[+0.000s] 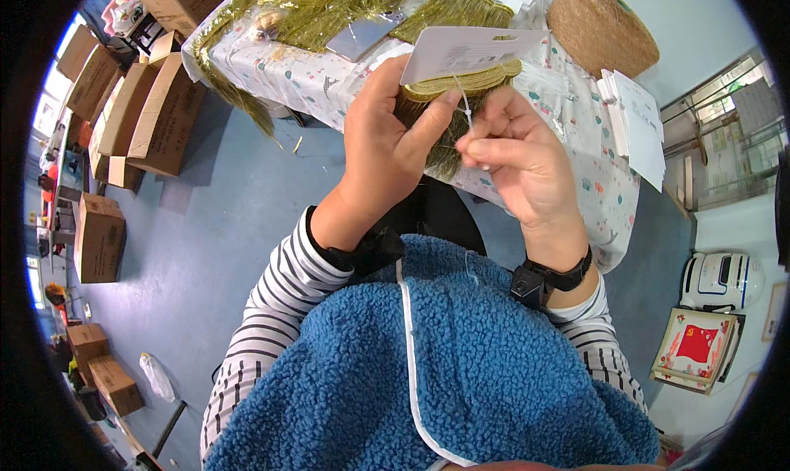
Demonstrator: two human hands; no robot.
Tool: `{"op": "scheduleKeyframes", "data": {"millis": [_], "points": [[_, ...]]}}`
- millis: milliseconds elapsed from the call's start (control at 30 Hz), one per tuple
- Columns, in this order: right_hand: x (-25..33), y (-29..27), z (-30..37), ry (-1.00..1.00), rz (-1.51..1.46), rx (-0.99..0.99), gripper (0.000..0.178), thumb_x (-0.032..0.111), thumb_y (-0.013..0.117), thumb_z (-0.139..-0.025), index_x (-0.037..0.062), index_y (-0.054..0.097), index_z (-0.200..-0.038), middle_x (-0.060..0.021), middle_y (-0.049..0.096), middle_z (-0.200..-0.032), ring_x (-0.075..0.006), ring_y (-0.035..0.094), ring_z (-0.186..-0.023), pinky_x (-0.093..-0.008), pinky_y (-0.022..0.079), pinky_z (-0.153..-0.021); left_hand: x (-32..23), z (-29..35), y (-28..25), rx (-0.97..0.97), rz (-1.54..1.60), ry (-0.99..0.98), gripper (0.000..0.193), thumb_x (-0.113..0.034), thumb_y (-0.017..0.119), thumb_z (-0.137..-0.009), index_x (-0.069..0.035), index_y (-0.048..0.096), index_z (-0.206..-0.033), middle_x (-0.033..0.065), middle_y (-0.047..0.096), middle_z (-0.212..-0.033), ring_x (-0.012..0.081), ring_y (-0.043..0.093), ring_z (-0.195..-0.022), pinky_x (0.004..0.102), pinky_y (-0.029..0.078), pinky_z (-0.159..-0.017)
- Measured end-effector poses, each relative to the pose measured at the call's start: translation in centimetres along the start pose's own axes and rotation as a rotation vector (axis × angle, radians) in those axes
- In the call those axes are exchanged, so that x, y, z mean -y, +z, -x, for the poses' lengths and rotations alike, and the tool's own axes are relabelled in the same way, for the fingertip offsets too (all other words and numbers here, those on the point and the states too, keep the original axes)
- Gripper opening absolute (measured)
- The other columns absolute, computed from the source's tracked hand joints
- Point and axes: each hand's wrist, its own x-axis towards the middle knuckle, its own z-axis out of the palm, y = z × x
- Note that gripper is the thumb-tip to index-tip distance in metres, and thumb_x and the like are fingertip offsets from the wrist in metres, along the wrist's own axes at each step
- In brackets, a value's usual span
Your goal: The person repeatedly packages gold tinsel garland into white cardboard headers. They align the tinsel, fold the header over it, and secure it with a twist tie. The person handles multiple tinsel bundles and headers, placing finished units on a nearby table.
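My left hand grips a folded bundle of gold-green tinsel fringe together with a white header card, thumb pressed on the near side. A thin white cable tie loops through the card and around the fringe band. Its tail end is pinched between the thumb and fingers of my right hand, just right of the bundle. Loose strands of the fringe hang down between both hands. The far side of the bundle is hidden behind the card and my left fingers.
A patterned tablecloth covers the table in front of me. On it lie loose gold tinsel, a phone, a large tan spool and a stack of white cards. Cardboard boxes stand on the floor at left.
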Motion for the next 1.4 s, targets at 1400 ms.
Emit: {"op": "scheduleKeyframes", "data": {"millis": [1400], "points": [[-1.5,1.6,-0.5,-0.187,0.369,-0.290,0.008,0.007,0.072,-0.094,-0.0005,0.069,-0.097,-0.0015,0.069,-0.086,-0.0072,0.062,-0.077,-0.0224,0.050,-0.071,-1.4,-0.5,-1.0,0.036,-0.243,0.092,0.034,-0.013,0.082,-0.075,0.003,0.072,-0.103,0.0138,0.071,-0.100,0.0240,0.070,-0.092,0.0344,0.054,-0.083]]}}
